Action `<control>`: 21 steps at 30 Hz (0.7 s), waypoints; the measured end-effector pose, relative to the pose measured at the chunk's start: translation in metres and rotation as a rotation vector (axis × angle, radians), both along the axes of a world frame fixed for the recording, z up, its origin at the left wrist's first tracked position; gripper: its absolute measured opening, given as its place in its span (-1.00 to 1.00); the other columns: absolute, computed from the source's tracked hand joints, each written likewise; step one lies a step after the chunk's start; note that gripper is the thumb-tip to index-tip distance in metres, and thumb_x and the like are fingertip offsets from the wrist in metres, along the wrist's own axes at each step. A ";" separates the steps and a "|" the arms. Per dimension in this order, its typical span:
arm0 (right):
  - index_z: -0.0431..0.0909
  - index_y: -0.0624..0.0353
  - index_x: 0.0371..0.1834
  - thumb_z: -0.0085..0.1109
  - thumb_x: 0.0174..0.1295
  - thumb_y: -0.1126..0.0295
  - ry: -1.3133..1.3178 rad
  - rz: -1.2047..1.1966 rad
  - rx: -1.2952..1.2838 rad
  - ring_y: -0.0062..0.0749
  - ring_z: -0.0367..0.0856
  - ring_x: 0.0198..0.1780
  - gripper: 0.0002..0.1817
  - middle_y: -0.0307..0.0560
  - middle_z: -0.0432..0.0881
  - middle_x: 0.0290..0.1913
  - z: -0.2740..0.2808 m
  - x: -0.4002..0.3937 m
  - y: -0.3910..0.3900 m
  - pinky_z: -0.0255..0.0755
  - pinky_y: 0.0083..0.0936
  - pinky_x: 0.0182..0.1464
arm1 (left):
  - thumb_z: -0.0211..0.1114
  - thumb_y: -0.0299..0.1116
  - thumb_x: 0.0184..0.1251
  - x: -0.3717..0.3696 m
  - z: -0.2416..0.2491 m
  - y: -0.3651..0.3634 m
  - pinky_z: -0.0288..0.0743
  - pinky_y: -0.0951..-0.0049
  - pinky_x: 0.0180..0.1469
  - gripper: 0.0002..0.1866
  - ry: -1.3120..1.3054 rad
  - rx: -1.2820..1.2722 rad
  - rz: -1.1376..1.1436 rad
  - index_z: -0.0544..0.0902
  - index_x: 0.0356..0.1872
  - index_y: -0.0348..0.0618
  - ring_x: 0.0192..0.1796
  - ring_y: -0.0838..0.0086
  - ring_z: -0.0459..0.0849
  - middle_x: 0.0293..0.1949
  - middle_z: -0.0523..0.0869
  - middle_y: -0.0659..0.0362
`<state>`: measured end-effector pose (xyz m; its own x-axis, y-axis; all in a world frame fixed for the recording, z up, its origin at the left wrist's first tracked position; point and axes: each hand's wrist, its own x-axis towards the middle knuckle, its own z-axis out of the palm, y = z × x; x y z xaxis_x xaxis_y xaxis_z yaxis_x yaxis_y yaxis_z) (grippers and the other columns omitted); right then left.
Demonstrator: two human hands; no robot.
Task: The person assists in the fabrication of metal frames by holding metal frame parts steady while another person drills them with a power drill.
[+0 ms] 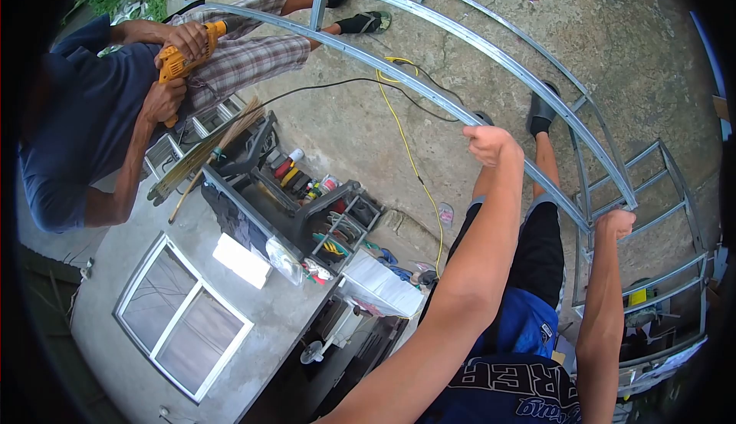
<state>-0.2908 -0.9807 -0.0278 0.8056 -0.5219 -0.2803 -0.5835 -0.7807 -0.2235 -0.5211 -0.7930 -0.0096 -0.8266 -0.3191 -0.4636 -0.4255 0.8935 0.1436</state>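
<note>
A metal frame point(468, 34) of grey channel bars, joined by short cross pieces, stretches from the upper left to the right; its long bars look curved in this wide view. My left hand point(493, 146) is closed around the near long bar, above my legs. At the right end of the frame, my right hand point(616, 225) grips the metal near a bar's end, its fingers partly hidden. Across from me, a co-worker point(100, 129) holds a yellow power drill point(184, 57) in both hands, its front end close to the frame's far part.
A yellow cord point(401, 129) and a black cable cross the concrete ground point(368, 117). A cluttered tool rack point(284, 202) and a broom point(222, 144) stand at the left, by a wall with a window point(182, 317). More metal framing point(663, 217) lies at my right.
</note>
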 end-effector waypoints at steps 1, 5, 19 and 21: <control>0.56 0.59 -0.06 -0.21 0.27 0.19 -0.008 0.015 0.002 0.18 0.53 0.12 -0.43 0.40 0.58 0.06 -0.005 0.002 -0.006 0.35 -0.15 0.19 | -0.37 0.02 0.41 0.000 -0.001 0.000 0.34 0.02 0.25 -0.26 0.002 0.003 0.003 0.63 -0.07 -0.51 0.11 -0.10 0.57 0.01 0.62 -0.31; 0.56 0.59 -0.07 -0.20 0.26 0.20 -0.034 -0.007 0.036 0.15 0.55 0.10 -0.44 0.39 0.59 0.04 -0.005 0.001 -0.004 0.36 -0.17 0.18 | -0.36 0.01 0.41 -0.001 -0.001 0.000 0.35 0.02 0.25 -0.27 -0.009 0.007 -0.003 0.63 -0.07 -0.50 0.12 -0.09 0.57 0.02 0.62 -0.30; 0.56 0.61 -0.09 -0.20 0.25 0.19 -0.025 -0.020 0.067 0.08 0.59 0.00 -0.42 0.35 0.61 -0.01 0.004 -0.003 0.005 0.41 -0.22 0.09 | -0.37 0.06 0.42 -0.003 -0.010 -0.006 0.35 0.01 0.26 -0.24 -0.022 -0.004 0.003 0.61 -0.02 -0.50 0.15 -0.10 0.56 0.06 0.60 -0.28; 0.56 0.62 -0.09 -0.21 0.25 0.18 -0.038 -0.035 0.092 0.06 0.60 0.00 -0.42 0.35 0.61 -0.01 0.004 -0.004 0.007 0.42 -0.23 0.09 | -0.37 0.07 0.42 -0.004 -0.011 -0.006 0.34 0.01 0.27 -0.23 -0.025 0.004 0.002 0.61 -0.02 -0.50 0.16 -0.10 0.55 0.07 0.59 -0.29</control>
